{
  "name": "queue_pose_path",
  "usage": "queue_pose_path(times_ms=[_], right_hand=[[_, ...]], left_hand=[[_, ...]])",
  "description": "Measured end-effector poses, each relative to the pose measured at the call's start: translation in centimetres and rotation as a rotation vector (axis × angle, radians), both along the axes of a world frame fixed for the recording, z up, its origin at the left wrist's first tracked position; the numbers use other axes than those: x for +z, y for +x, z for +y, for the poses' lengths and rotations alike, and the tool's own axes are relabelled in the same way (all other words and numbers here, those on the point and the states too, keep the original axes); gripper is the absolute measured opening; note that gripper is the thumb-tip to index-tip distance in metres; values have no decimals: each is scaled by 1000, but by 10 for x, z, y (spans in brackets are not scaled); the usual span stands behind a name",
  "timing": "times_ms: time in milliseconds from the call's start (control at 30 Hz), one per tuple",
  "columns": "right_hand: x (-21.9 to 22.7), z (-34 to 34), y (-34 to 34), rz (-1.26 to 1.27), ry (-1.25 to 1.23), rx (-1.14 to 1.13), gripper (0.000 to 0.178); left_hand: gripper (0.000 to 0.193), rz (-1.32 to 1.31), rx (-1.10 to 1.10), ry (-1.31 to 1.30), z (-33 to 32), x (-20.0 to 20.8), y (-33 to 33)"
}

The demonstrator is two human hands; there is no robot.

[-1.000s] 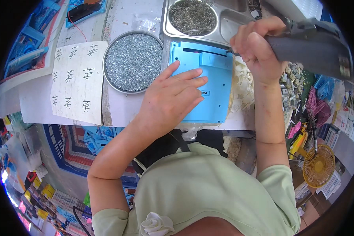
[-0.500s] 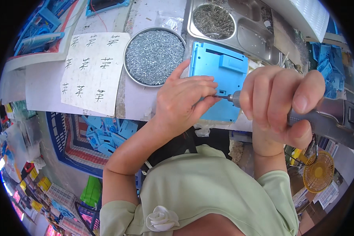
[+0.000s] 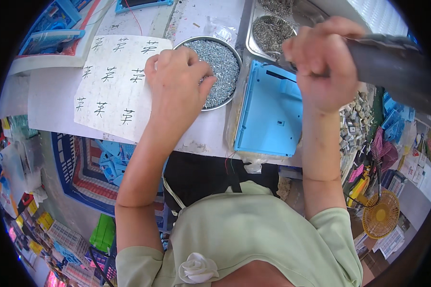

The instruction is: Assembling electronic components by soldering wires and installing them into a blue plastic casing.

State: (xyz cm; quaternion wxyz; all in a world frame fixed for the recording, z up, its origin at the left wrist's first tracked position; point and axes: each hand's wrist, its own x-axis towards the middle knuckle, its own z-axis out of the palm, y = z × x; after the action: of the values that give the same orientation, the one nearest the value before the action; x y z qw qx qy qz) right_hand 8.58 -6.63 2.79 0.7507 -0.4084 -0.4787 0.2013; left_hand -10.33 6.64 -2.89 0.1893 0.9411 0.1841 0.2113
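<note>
My left hand point(image 3: 179, 83) is over the left part of a round metal bowl point(image 3: 238, 56) full of small silver screws point(image 3: 220, 67). Its fingers are bent and spread apart; the fingertips are partly hidden, and I see nothing held. My right hand point(image 3: 325, 69) wraps round a dark grey electric screwdriver point(image 3: 388, 69), raised above the far right corner of a light blue plastic casing point(image 3: 266, 122). The casing lies flat on the bench, with a slot along its far end and a small rectangular hole. The screwdriver's tip is blurred.
Beyond the casing stands a metal compartment tray point(image 3: 250, 40) with small metal parts. A handwritten sheet point(image 3: 115, 91) lies left of the bowl. Loose small parts point(image 3: 354, 122) are heaped at right. Below the bench, a blue basket point(image 3: 64, 165) holds blue plastic pieces; a yellow fan point(image 3: 380, 215) stands lower right.
My left hand has left the casing and moved left to the screw bowl. My right hand has lifted the screwdriver away from the casing's hole, toward the far side.
</note>
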Motion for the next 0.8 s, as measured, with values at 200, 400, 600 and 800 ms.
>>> queue_pose_path(times_ms=[200, 400, 600, 800], right_hand=[[-19, 6, 3, 36, -58, 40, 11], [-24, 8, 0, 39, -126, 20, 4], [-9, -2, -7, -37, -83, -12, 7], [-15, -3, -23, 33, -106, 39, 11]], left_hand=[[8, -145, 23, -60, 2, -12, 1], [11, -116, 19, -65, 4, -18, 3], [16, -129, -23, 11, 6, -22, 9], [17, -136, -97, -5, 7, -21, 2]])
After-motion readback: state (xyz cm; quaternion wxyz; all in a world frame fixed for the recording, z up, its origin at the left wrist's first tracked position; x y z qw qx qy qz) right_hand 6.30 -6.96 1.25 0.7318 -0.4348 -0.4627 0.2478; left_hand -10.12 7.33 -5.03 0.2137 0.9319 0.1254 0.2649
